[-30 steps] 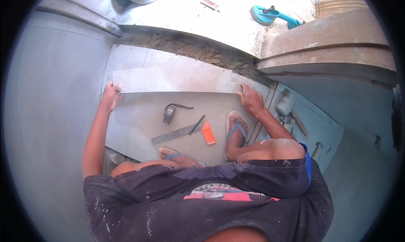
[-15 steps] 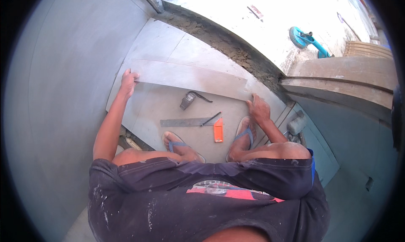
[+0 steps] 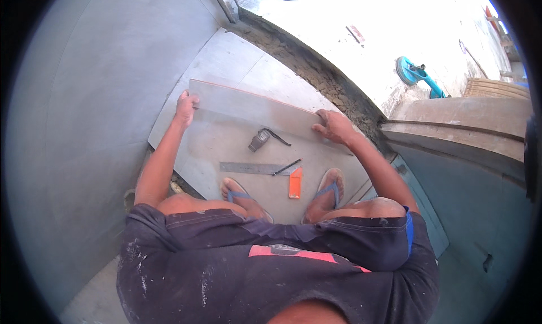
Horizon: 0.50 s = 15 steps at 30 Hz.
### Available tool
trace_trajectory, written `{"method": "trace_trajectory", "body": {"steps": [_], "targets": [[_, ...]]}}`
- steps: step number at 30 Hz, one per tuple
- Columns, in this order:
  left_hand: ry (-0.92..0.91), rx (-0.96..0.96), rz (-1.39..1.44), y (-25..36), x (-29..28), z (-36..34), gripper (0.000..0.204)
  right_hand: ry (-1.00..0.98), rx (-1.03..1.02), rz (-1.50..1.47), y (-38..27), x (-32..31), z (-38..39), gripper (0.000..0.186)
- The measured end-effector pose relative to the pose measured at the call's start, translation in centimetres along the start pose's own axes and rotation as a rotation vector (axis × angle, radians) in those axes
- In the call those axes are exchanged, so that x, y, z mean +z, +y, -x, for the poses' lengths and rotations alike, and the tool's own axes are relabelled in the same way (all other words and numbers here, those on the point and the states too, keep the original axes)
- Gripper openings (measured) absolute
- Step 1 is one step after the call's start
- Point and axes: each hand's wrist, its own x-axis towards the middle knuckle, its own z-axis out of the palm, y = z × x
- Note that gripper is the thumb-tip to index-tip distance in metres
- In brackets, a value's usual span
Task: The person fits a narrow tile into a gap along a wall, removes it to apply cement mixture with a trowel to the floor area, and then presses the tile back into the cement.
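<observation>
A long, narrow grey tile strip (image 3: 254,105) spans between my hands, tilted up with its far long edge raised above the tiled floor. My left hand (image 3: 186,108) grips its left end, thumb on the near face. My right hand (image 3: 335,126) holds it near the right end, fingers over the upper edge. On the floor between the strip and my feet lie a dark tape measure (image 3: 259,140) with a black strap and a try square (image 3: 295,183) with an orange handle and steel blade. A black pencil (image 3: 287,167) rests across the blade.
A rough mortar-filled gap (image 3: 305,61) runs along the far floor edge, below a bright raised slab. On that slab sits a blue suction lifter (image 3: 419,75). Grey tiled walls (image 3: 101,98) rise at the left. A wooden-looking ledge (image 3: 451,118) juts in at right.
The tile strip has tipped up from lying nearly flat. My right hand has moved from its right end to its upper edge, and that forearm reaches farther forward. The view has shifted slightly.
</observation>
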Motion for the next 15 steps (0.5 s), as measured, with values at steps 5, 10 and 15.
{"method": "trace_trajectory", "body": {"steps": [5, 10, 15], "targets": [[0.048, 0.032, 0.027, 0.6, 0.6, 0.6, 0.029, 0.065, -0.032, -0.175, -0.5, 1.2, -0.1, 0.033], [0.14, 0.125, -0.058, 0.6, 0.4, 0.1, 0.031, 0.23, -0.078, -0.113, -3.7, 0.7, 0.3, 0.024], [0.34, 0.187, -0.17, -0.9, -2.4, -1.9, 0.03, 0.377, -0.239, -0.02, -5.5, 0.5, -2.0, 0.019]]}}
